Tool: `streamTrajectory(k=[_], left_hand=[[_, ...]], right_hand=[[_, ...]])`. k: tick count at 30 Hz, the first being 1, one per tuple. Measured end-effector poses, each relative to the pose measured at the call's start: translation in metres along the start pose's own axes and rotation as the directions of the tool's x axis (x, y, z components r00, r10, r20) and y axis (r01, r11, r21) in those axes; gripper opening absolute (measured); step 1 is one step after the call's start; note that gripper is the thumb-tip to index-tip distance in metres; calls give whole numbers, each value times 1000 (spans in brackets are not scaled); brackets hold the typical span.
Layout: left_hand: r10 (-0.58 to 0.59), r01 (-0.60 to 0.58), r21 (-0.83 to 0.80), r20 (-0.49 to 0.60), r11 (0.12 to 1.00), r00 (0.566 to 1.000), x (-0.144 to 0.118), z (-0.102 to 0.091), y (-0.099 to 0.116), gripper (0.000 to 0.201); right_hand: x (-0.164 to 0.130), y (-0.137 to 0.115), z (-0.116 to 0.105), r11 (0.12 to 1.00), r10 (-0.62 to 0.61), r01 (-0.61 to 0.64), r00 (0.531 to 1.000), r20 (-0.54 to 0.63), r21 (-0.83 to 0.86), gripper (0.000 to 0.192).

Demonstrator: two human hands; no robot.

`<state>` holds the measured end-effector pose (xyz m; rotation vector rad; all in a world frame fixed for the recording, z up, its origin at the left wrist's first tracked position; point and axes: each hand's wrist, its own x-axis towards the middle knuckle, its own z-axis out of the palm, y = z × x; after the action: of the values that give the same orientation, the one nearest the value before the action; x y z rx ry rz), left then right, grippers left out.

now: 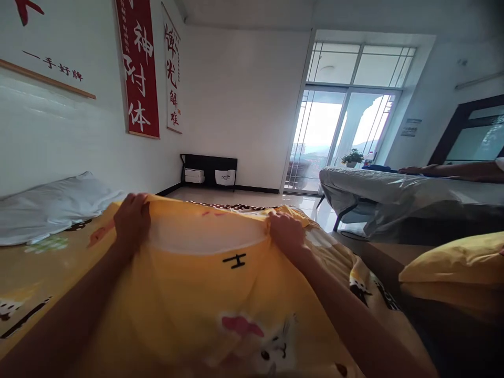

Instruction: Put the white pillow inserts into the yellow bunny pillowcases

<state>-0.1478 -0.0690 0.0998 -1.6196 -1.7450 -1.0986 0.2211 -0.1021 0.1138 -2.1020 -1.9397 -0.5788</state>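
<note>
Stretched between my two hands is a yellow patterned bed cover (pixel 189 283), printed with a cat face, a pink shape and a black letter. My left hand (pixel 133 218) is closed on its far edge at the left. At the right, my right hand (pixel 286 231) grips the same edge with curled fingers. The cloth between them is pulled fairly taut and raised, sagging in folds toward me. Beneath and around it lies more printed bedding (pixel 334 249) on the bed. Which kind of cover it is cannot be made out for certain.
A white pillow (pixel 59 205) lies at the bed's left. To the right is a plump yellow cushion-like bundle (pixel 457 260). Beyond it stands a plastic-covered bed (pixel 394 184), with another person's arm (pixel 460 170) over it. A black low rack (pixel 208 165) stands by the far wall.
</note>
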Motion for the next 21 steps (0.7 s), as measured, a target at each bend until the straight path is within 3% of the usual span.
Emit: streamTrajectory(k=[3,5,7,8,10,12,14,17,21], left_hand=[[77,-78,34,29,996,997,11,-6,4,44],[106,-114,20,238,993,965,-8,7,0,43],[94,-102,-12,493,995,865,-41,31,-9,42],[88,-94,-17,541,995,837,-57,44,-14,43],[88,-84,-33,561,996,823,-79,69,-25,44],[92,-68,-63,556,996,826,-82,85,-34,46],[112,-54,-115,586,992,803,-68,89,-40,47],[153,-23,-202,657,979,738,-46,81,-41,42],[215,22,-331,661,944,719,-51,58,-11,33]], right_hand=[[9,4,3,998,43,-46,996,-72,-38,34],[5,4,27,998,23,-26,999,-47,-53,36],[-5,0,64,1000,-18,19,999,48,-23,43],[-11,-3,83,999,-34,32,992,121,17,46],[-18,-10,115,997,-34,20,978,205,68,48],[-18,-14,132,995,-21,-1,973,230,95,47],[-14,-12,134,994,-25,-1,973,227,114,43],[-8,-5,125,991,-70,44,977,203,130,40],[2,3,120,979,-174,146,962,209,144,40]])
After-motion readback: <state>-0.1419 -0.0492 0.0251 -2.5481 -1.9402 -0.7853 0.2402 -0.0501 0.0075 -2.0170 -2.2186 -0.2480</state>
